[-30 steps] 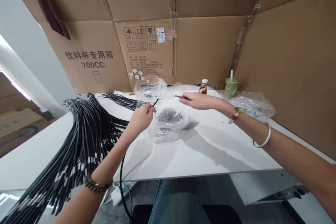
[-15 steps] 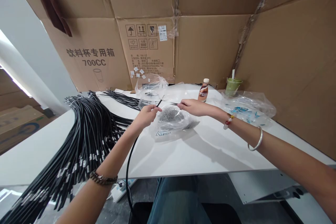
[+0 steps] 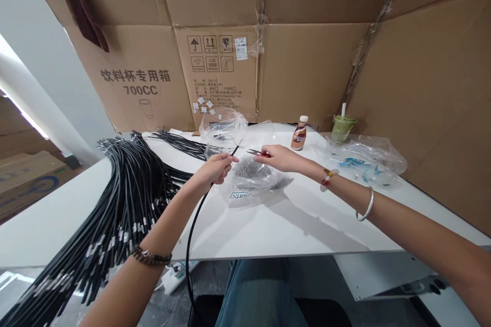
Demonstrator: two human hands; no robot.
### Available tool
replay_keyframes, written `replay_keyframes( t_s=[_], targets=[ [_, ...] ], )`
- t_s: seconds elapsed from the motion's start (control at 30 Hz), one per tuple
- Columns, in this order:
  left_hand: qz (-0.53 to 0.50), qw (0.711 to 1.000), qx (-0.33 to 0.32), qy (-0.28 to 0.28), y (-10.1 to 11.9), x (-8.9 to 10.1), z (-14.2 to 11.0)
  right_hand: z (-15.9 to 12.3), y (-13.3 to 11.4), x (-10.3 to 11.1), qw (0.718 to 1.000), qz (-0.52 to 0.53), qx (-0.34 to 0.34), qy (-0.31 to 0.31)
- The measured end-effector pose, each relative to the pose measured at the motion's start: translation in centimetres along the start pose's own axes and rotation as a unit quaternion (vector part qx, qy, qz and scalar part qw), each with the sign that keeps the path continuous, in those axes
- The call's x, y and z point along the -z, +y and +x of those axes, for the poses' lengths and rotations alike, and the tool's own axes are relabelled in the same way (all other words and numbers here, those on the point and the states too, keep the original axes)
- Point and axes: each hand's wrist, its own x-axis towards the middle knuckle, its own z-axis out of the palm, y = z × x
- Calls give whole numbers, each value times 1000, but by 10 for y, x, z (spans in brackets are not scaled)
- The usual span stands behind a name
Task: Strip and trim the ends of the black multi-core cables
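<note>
Near the table's middle, my left hand (image 3: 218, 167) pinches a black cable (image 3: 191, 230) close to its end. Thin wire ends stick up past the fingers, and the rest of the cable hangs over the front edge. Just to the right, my right hand (image 3: 279, 157) is closed around small red-handled scissors (image 3: 264, 153). Their blades point left toward the wire ends, with a small gap between. Below both hands lies a clear plastic bag (image 3: 245, 196) holding a heap of small grey metal pieces (image 3: 248, 167).
A large bundle of black cables (image 3: 130, 189) lies on the left, overhanging the front edge. Behind are another cable bunch (image 3: 178, 143) and a clear bag (image 3: 224, 127). A bottle (image 3: 299, 134), green cup (image 3: 342, 127) and bag with blue bits (image 3: 368, 158) stand right. Cardboard (image 3: 314, 71) walls the back.
My right hand has turned, so the red handles of the scissors now show. The blades have drawn slightly right, away from the wire ends. My left hand still pinches the cable.
</note>
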Motion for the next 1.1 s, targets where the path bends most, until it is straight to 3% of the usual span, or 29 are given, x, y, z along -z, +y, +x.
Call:
replay_keyframes(
  t_s=[0.3, 0.67, 0.87, 1.1],
  targets=[
    [-57, 998, 8, -29, 0, 3, 1, 4, -2, -8, 998, 13, -29, 51],
    [-94, 993, 43, -58, 9, 3, -8, 8, -2, -17, 997, 36, 14, 63],
    [-20, 997, 52, -48, 11, -1, -7, 18, 0, -21, 999, 45, 7, 29],
    [166, 983, 70, -20, 18, -5, 13, 31, 0, -11, 995, 53, -14, -86]
  ],
)
